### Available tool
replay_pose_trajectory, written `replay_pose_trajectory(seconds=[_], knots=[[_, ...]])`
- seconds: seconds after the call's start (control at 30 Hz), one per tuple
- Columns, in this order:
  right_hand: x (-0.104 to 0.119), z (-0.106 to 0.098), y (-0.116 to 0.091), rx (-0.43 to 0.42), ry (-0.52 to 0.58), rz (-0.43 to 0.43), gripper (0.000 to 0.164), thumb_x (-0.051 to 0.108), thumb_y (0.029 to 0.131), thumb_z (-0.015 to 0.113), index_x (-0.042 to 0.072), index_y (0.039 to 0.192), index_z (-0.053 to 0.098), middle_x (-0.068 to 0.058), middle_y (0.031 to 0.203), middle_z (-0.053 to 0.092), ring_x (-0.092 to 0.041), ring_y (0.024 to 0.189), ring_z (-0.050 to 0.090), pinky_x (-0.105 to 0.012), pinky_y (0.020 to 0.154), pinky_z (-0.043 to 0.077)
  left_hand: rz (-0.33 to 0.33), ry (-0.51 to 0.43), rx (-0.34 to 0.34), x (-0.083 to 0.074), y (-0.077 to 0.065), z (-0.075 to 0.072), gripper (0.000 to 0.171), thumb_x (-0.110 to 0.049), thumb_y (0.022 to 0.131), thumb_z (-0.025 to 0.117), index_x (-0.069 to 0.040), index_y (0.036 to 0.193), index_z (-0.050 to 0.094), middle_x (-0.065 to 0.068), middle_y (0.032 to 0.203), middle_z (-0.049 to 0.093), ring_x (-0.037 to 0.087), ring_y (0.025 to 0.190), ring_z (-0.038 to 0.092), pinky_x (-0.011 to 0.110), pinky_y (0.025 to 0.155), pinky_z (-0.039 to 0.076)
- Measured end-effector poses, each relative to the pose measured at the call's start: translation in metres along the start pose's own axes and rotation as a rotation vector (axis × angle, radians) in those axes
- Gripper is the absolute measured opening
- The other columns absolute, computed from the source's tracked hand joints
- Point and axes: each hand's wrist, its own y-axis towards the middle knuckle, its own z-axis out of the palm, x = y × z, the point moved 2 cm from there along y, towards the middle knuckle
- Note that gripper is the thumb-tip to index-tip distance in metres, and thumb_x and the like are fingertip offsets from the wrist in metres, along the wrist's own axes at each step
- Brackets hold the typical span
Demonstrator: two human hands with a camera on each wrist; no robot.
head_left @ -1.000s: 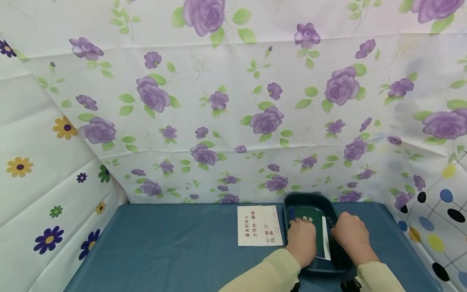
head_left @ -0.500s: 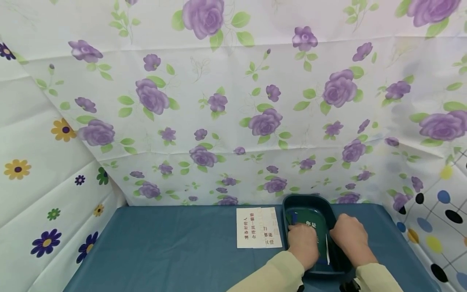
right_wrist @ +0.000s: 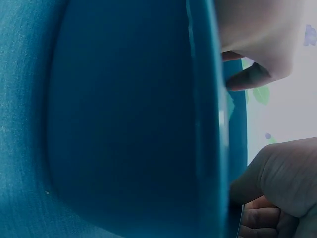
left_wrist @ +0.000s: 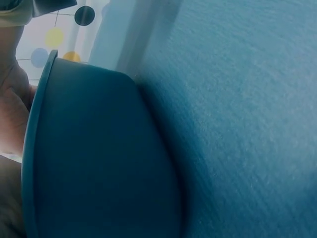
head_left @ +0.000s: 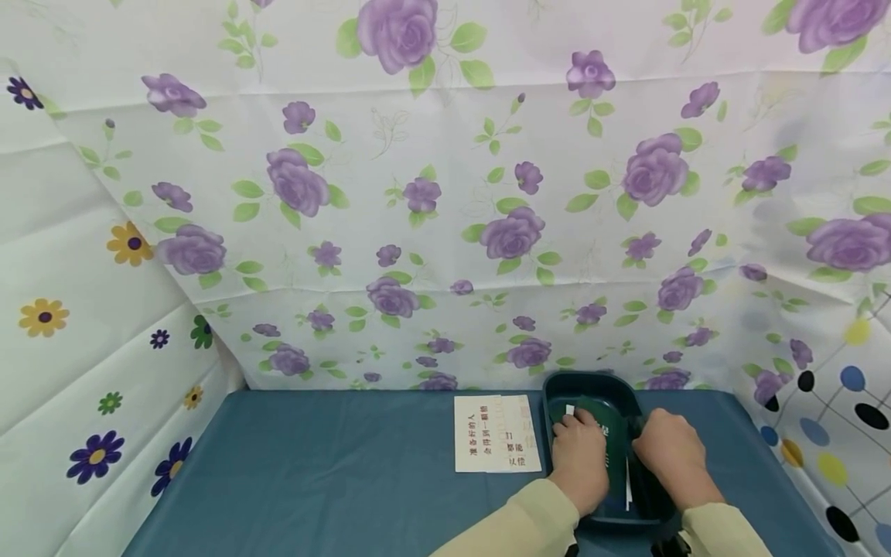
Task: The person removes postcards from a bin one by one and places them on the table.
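Note:
A dark teal tray (head_left: 592, 379) stands at the right of the table, holding green cards (head_left: 616, 462) with white print. Over the cards, my left hand (head_left: 581, 458) reaches in with bent fingers; its fingertips are hidden in the head view. A small white piece (head_left: 570, 410) shows just beyond them, and a white strip (head_left: 629, 487) lies along the cards' right side. My right hand (head_left: 671, 449) grips the tray's right rim. In the right wrist view, the left hand (right_wrist: 265, 29) dips over the rim with thumb and a finger apart, while the right hand (right_wrist: 287, 178) holds the rim.
Left of the tray, pale cards (head_left: 494, 433) with dark characters lie side by side on the blue table cloth (head_left: 334, 464). A flowered curtain (head_left: 445, 193) rises at the back, and a dotted curtain (head_left: 835, 433) borders the right.
My left hand shifts slightly and its fingers stretch farther up the tray. The green cards slide and turn beneath it, and a small white piece now shows. My right hand stays on the rim.

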Motion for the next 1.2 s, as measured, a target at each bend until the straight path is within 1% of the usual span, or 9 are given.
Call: replay_pose_trajectory(seconds=[0.17, 0.27, 0.4, 0.5, 0.7, 0.83, 0.93, 1.07, 1.2], knots=[[0.001, 0.000, -0.003, -0.013, 0.003, -0.006, 0.019, 0.016, 0.084, 0.059, -0.003, 0.086, 0.059, -0.018, 0.074, 0.060, -0.026, 0.060, 0.054, -0.037, 0.048, 0.039, 0.035, -0.029, -0.038, 0.004, 0.001, -0.004, 0.078, -0.047, 0.069, 0.077, -0.008, 0.130, 0.047, 0.008, 0.102, 0.062, 0.017, 0.081, 0.062, 0.024, 0.067, 0.053], [0.001, 0.000, -0.003, 0.015, 0.006, 0.007, 0.016, 0.017, 0.085, 0.059, 0.002, 0.079, 0.058, -0.013, 0.069, 0.058, -0.025, 0.059, 0.054, -0.036, 0.048, 0.038, 0.052, -0.171, -0.034, 0.009, 0.000, -0.007, 0.057, -0.036, 0.074, 0.077, -0.008, 0.118, 0.053, 0.006, 0.094, 0.065, 0.014, 0.076, 0.065, 0.024, 0.061, 0.053], [0.002, -0.001, -0.002, 0.037, 0.004, 0.016, 0.016, 0.018, 0.085, 0.060, 0.003, 0.078, 0.060, -0.012, 0.069, 0.059, -0.025, 0.058, 0.055, -0.037, 0.049, 0.040, 0.095, -0.366, -0.054, 0.016, -0.001, -0.010, 0.023, -0.020, 0.082, 0.071, -0.012, 0.099, 0.059, 0.001, 0.083, 0.068, 0.009, 0.070, 0.065, 0.023, 0.057, 0.052], [0.002, -0.001, -0.002, 0.035, 0.005, 0.012, 0.016, 0.018, 0.085, 0.060, 0.004, 0.076, 0.059, -0.012, 0.069, 0.059, -0.025, 0.058, 0.055, -0.037, 0.049, 0.040, 0.132, -0.391, -0.087, 0.020, -0.001, -0.013, 0.011, -0.019, 0.086, 0.067, -0.014, 0.093, 0.061, -0.002, 0.079, 0.067, 0.005, 0.068, 0.064, 0.020, 0.056, 0.050], [0.001, 0.001, -0.003, 0.013, 0.012, 0.004, 0.019, 0.016, 0.085, 0.058, 0.007, 0.069, 0.054, -0.012, 0.063, 0.054, -0.025, 0.056, 0.053, -0.036, 0.048, 0.037, 0.159, -0.327, -0.105, 0.022, -0.002, -0.015, 0.010, -0.021, 0.087, 0.066, -0.014, 0.092, 0.061, -0.003, 0.078, 0.068, 0.004, 0.065, 0.063, 0.020, 0.053, 0.050], [0.002, 0.002, -0.003, 0.011, 0.011, 0.000, 0.018, 0.015, 0.086, 0.057, 0.006, 0.070, 0.054, -0.012, 0.063, 0.053, -0.025, 0.057, 0.052, -0.036, 0.049, 0.037, 0.175, -0.263, -0.108, 0.023, -0.003, -0.017, 0.012, -0.021, 0.087, 0.066, -0.012, 0.094, 0.061, -0.001, 0.080, 0.069, 0.005, 0.068, 0.065, 0.020, 0.055, 0.051], [0.003, 0.002, -0.003, 0.014, 0.008, -0.001, 0.016, 0.015, 0.086, 0.057, 0.006, 0.073, 0.056, -0.012, 0.064, 0.054, -0.025, 0.057, 0.053, -0.037, 0.049, 0.037, 0.186, -0.263, -0.105, 0.025, -0.006, -0.020, 0.012, -0.019, 0.087, 0.066, -0.012, 0.095, 0.061, -0.001, 0.080, 0.069, 0.005, 0.069, 0.065, 0.019, 0.055, 0.051], [0.003, 0.002, -0.003, 0.008, 0.008, -0.007, 0.015, 0.015, 0.085, 0.058, 0.001, 0.080, 0.058, -0.013, 0.067, 0.057, -0.026, 0.057, 0.053, -0.037, 0.049, 0.038, 0.223, -0.394, -0.125, 0.031, -0.010, -0.025, 0.001, -0.012, 0.088, 0.063, -0.013, 0.087, 0.064, -0.004, 0.076, 0.068, 0.001, 0.064, 0.062, 0.015, 0.052, 0.047], [0.003, 0.001, -0.002, -0.006, 0.007, -0.013, 0.019, 0.016, 0.085, 0.059, -0.003, 0.089, 0.059, -0.016, 0.072, 0.059, -0.026, 0.058, 0.054, -0.037, 0.048, 0.038, 0.232, -0.572, -0.130, 0.039, -0.012, -0.030, 0.012, -0.005, 0.086, 0.059, -0.013, 0.080, 0.066, -0.006, 0.071, 0.066, -0.003, 0.060, 0.058, 0.013, 0.051, 0.043]])
